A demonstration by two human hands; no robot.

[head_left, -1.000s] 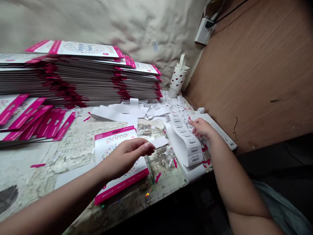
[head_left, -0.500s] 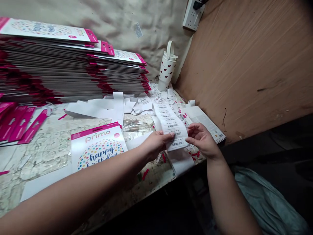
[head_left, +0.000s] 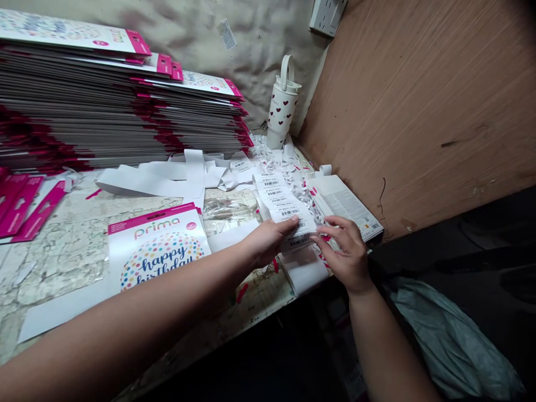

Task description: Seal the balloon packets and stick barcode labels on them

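Note:
A white strip of barcode labels (head_left: 278,201) runs over the table's front part, its near end bent down between my hands. My left hand (head_left: 272,237) grips it from the left, thumb on top and fingers underneath. At the right edge of the same strip, my right hand (head_left: 345,251) pinches with thumb and forefinger, the other fingers loosely curled. Below them a blank length of white backing paper (head_left: 304,271) lies at the table edge. A white "prima happy birthday" packet (head_left: 157,245) with a pink top rests left of my hands, partly behind my left forearm.
Tall stacks of similar pink-and-white packets (head_left: 84,111) stand at the back left. A white tumbler with hearts (head_left: 282,114) is in the back corner among paper scraps (head_left: 274,153). A flat box (head_left: 349,204) lies beside the wooden panel (head_left: 410,111). Loose backing paper (head_left: 142,181) curls behind the packet.
The view has shifted slightly. The strip's near end, earlier lying flatter, now bends downward at my fingers. My right thumb and forefinger have moved closer in on its edge.

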